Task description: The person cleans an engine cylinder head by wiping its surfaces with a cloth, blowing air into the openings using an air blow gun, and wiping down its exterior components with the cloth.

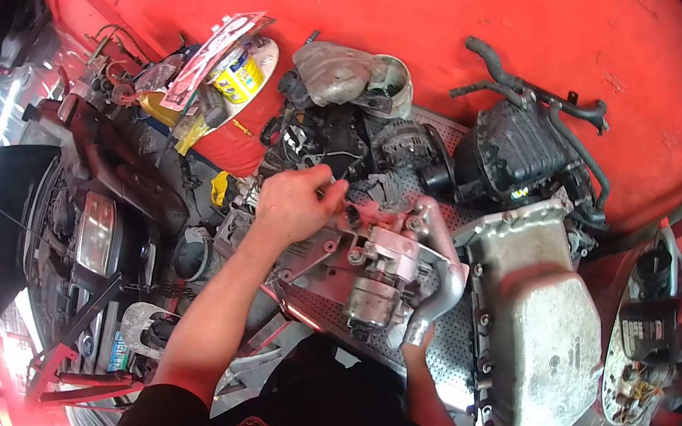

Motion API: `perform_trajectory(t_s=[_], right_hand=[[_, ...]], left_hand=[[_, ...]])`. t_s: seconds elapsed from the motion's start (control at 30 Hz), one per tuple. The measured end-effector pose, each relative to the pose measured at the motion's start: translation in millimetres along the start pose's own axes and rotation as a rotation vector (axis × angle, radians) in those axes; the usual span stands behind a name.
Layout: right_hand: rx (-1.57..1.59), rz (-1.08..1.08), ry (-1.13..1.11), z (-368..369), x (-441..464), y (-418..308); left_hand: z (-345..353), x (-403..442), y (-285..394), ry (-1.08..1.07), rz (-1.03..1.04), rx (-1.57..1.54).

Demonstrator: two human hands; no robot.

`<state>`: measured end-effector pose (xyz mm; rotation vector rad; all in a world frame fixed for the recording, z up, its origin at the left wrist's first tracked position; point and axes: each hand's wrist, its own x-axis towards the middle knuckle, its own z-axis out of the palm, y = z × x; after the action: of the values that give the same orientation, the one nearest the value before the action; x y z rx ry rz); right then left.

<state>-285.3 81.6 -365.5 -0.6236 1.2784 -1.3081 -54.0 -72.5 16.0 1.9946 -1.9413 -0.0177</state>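
Note:
A silver metal engine part [388, 278] with a cylindrical body and a curved metal pipe [441, 281] lies on a perforated metal surface [453, 354]. My left hand [298, 203] is at the upper left of this part, fingers curled in around something small and dark that I cannot make out. Near the lower end of the pipe is my right hand [417, 346], mostly hidden behind the pipe, so its fingers do not show. Just right of the pipe rests a large silver oil pan [551, 337].
An alternator [403, 146], a black ribbed housing with hoses [519, 150] and a dirty plastic reservoir [337, 72] stand at the back. A headlight assembly [97, 232] is on the left. A black bottle [654, 330] is on the right, before a red wall [434, 11].

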Motion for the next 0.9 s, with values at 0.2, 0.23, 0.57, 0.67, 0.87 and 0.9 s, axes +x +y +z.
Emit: perform_trajectory(t_s=[0.2,0.23,0.57,0.67,0.87,0.9], right_hand=[[0.252,0.265,0.179,20,4,16],[0.214,0.267,0.182,23,8,31],[-0.109,0.204,0.222,14,-6,26],[-0.097,0.126,0.288,20,-36,-25],[-0.428,-0.239,0.070,47,-157,-179],[-0.725,-0.516,-0.004,68,-170,-221]], left_hand=[[4,-3,-6,0.034,0.031,0.012],[2,-2,-6,-0.026,-0.004,0.009],[-16,-6,-16,-0.151,0.061,-0.145],[-8,-5,-27,-0.123,0.144,-0.253],[2,-9,-31,0.004,0.144,-0.449],[7,-8,-31,0.025,0.165,-0.439]])
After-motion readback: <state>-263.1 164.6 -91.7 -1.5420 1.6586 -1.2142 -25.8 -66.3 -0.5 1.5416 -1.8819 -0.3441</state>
